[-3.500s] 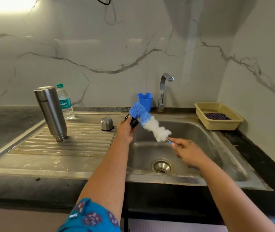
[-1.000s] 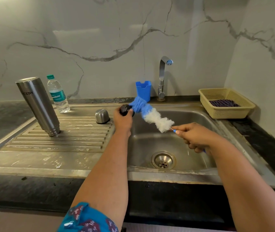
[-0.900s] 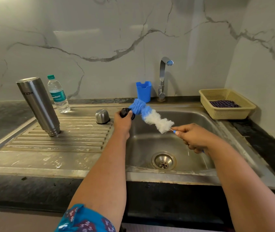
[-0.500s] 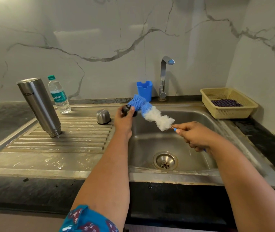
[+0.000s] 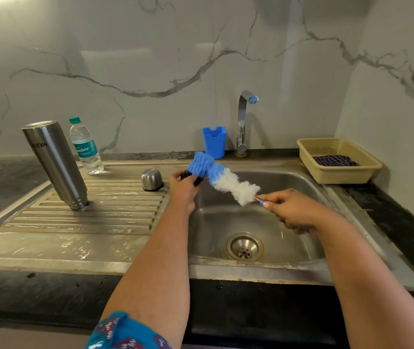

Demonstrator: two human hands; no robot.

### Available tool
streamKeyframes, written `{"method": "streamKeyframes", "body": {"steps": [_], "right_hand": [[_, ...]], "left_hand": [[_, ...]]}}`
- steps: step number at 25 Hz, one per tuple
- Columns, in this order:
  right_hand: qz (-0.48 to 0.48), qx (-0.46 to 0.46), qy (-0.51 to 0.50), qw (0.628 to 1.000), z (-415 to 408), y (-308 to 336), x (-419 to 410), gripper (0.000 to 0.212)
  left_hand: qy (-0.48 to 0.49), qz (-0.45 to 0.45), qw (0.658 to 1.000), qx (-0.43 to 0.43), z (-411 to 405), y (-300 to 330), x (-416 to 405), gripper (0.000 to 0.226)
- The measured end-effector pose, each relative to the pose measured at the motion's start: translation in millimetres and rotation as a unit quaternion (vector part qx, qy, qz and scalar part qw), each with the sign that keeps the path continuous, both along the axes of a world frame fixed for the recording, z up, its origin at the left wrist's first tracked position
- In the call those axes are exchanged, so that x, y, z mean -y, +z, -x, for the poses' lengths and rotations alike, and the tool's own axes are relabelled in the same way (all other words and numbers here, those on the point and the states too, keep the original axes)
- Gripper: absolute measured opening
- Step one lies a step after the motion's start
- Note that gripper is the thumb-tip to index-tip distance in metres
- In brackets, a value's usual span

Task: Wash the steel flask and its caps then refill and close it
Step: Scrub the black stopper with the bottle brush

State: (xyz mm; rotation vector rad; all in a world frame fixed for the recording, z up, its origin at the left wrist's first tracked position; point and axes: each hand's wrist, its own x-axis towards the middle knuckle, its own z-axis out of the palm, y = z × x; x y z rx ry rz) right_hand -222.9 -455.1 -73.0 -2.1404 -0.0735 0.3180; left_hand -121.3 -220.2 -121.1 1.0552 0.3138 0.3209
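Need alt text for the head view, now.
Over a steel sink, the left hand holds a small black cap while the right hand scrubs it with a blue-and-white brush. An upturned flask and steel cap sit on the drainboard.

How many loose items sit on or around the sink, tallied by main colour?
Steel: 2, flask and cap
Black: 1, cap in the left hand
Blue: 2, cup and brush in the right hand
Clear: 1, water bottle
Yellow: 1, basket
Total: 7
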Motion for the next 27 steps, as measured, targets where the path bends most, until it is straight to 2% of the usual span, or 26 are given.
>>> {"method": "streamKeyframes", "body": {"steps": [2, 3, 6, 9, 11, 13, 15, 18, 22, 27], "right_hand": [[-0.002, 0.020, 0.004, 1.000, 2.9, 0.6, -2.7, 0.032], [0.003, 0.043, -0.005, 0.999, 3.6, 0.6, -5.5, 0.032], [0.033, 0.084, -0.029, 0.995, 4.1, 3.1, -8.7, 0.033], [0.014, 0.039, -0.006, 0.999, 6.6, 7.8, -0.3, 0.033], [0.024, 0.045, -0.005, 0.999, 8.9, 9.7, -0.6, 0.032], [0.053, 0.082, -0.023, 0.995, 7.7, 8.9, -5.6, 0.033], [0.064, 0.086, -0.027, 0.994, 7.5, 7.6, -7.4, 0.033], [0.053, 0.042, -0.001, 0.998, 12.4, 12.6, -2.3, 0.034], [0.083, 0.080, -0.021, 0.993, 12.8, 15.8, -3.9, 0.035], [0.043, 0.044, -0.020, 0.998, 12.8, 12.6, -5.8, 0.034]], "left_hand": [[-0.018, 0.083, 0.996, 0.010, -1.0, -1.0, -10.0, 0.041], [-0.038, 0.089, 0.995, 0.022, 1.6, 0.1, -8.9, 0.039], [-0.063, 0.000, 0.997, 0.045, 5.3, -1.7, 4.5, 0.036], [-0.012, 0.044, 0.996, 0.077, 0.5, -2.5, -3.6, 0.045], [-0.034, 0.066, 0.994, 0.077, 2.3, -2.7, -7.9, 0.051], [-0.084, -0.005, 0.995, 0.053, 5.8, -5.1, 0.0, 0.053], [-0.071, -0.054, 0.995, 0.039, 4.8, -5.3, 6.2, 0.054], [-0.032, -0.019, 0.999, 0.031, 0.1, -7.6, -2.3, 0.052], [-0.101, -0.058, 0.992, 0.051, 6.5, -5.2, 3.7, 0.054], [-0.046, 0.045, 0.997, 0.047, 4.7, -1.4, -4.1, 0.045]]}}
